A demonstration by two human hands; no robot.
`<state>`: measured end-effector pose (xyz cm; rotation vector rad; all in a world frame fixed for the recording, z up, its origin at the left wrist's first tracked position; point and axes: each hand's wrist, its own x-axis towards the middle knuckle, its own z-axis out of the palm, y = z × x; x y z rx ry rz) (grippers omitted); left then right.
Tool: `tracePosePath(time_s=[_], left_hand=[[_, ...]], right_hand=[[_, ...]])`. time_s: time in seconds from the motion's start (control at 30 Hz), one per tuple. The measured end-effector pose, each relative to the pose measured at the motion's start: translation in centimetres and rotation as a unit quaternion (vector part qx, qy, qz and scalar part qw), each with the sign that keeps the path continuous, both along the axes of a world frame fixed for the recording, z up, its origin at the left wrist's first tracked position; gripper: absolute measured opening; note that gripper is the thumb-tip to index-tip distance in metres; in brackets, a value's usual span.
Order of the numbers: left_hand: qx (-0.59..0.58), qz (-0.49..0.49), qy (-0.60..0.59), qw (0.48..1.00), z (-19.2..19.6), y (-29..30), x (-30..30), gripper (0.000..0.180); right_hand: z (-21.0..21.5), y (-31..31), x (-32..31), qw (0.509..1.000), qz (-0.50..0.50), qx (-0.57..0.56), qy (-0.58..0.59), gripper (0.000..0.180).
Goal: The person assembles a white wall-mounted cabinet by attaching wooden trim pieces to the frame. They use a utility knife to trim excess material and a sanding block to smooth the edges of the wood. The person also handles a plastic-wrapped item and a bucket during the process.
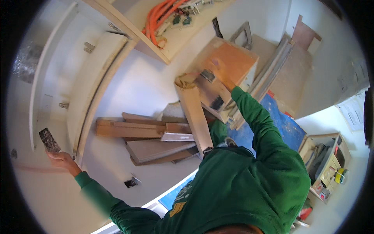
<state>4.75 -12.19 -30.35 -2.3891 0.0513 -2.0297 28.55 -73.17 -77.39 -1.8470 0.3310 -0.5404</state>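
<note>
At the far left, my left hand is closed on the lower end of a dark, speckled rectangular block and holds it up near a white wall. My right hand reaches forward over an orange-brown wooden box. Its fingers are smeared by motion, so their grip cannot be made out. Just left of them is a small grey square pad; whether they touch it is unclear. A dark bristly piece lies lower on the brown surface beside the box.
A long cardboard box stands upright before me, beside stacked boards. Orange hose lies on a wooden shelf. Long trim strips lean at the right, above a blue floor sheet. An open drawer unit holds tools.
</note>
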Motion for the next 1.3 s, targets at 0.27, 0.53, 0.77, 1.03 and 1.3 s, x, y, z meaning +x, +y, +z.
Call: tracePosePath(time_s=[0.27,0.53,0.77,1.03,1.3], left_hand=[[-0.13,0.114,0.095,0.98,-6.1,8.7,1.7,0.073],[-0.31,0.23,0.14,0.912,-2.9,4.6,2.8,0.07],[-0.097,0.139,0.173,0.97,-1.6,10.1,0.2,0.073],[-0.273,0.212,0.212,0.914,-2.3,0.6,0.9,0.075],[-0.214,0.099,0.2,0.951,-3.6,-0.9,1.7,0.081]], right_hand=[[-29.7,-8.8,-20.1,0.879,0.278,-0.204,0.329,0.043],[-33.8,-1.9,-18.6,0.914,0.106,-0.12,0.373,0.058],[-27.8,7.5,-10.6,0.911,0.017,-0.232,0.34,0.089],[-27.4,7.6,-10.2,0.891,-0.025,-0.192,0.411,0.075],[-23.5,3.2,-8.4,0.96,0.008,-0.281,0.006,0.026]])
